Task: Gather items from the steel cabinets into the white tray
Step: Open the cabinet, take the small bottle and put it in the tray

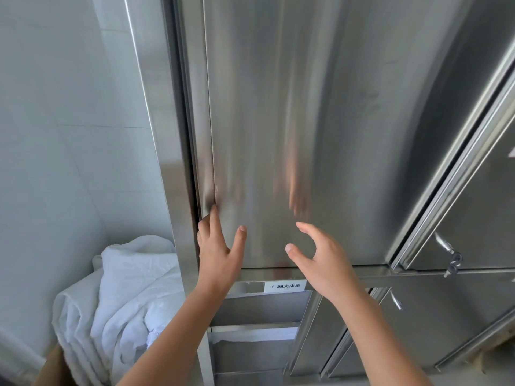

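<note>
- Steel is filling the frame: the tall cabinet door (292, 121) is spanning the centre and top, and its brushed face is throwing back blurred reflections of both hands.
- The left grip (217, 254) is reaching up at centre-left, released, with fingers straight and spread and nothing in it. One fingertip (214, 211) is touching the door's left edge, right at the dark seam against the cabinet frame (167, 162).
- The right grip (323, 260) is hovering just right of centre, also released, with fingers loosely curved, thumb apart and nothing held. Whether it is touching the door, I cannot tell.
- Both bare forearms are coming up from the bottom edge of the frame.
- A white label (285, 286) with dark print is sitting on the steel rail under the door, between the two wrists.
- Below that label, at lower centre, a lower compartment (259, 310) is showing steel panels and a pale strip. What is lying inside I cannot make out.
- At the right of the frame a second cabinet door (473, 204) is slanting upward, with a lock and hanging keys (454, 261) near its lower corner.
- A small steel handle (395, 300) is sticking out just below the keys, on the lower right door.
- Crumpled white linen (119, 288) is piling up at lower left, pressed between the cabinet's side and the pale tiled wall (55, 135).
</note>
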A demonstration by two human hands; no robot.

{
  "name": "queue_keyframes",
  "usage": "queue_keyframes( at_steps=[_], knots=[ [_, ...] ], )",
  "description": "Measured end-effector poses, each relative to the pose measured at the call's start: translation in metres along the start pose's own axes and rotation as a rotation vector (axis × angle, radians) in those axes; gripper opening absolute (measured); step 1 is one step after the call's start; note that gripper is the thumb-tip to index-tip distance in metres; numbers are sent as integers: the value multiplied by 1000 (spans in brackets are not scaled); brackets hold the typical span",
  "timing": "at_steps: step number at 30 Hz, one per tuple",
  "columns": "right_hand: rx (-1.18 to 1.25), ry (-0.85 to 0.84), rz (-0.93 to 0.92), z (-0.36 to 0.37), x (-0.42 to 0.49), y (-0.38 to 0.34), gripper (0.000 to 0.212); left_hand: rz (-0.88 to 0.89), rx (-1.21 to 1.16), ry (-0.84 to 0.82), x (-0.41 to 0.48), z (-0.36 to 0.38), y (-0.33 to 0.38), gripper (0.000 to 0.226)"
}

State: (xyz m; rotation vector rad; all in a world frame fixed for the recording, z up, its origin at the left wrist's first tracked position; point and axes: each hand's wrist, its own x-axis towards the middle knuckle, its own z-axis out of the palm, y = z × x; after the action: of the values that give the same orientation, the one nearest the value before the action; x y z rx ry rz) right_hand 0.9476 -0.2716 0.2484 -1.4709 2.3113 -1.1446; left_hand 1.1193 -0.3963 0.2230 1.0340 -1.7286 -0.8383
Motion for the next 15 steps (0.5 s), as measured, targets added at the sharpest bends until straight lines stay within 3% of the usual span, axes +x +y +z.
queue_keyframes(
  at_steps=[6,15],
  knots=[
    [-14,-29,1,-3,4,12,58,-11,-38,24,0,4,-2,65],
    [-33,20,17,-27,5,32,60,119,-11,-154,-16,64,20,68]
  ],
)
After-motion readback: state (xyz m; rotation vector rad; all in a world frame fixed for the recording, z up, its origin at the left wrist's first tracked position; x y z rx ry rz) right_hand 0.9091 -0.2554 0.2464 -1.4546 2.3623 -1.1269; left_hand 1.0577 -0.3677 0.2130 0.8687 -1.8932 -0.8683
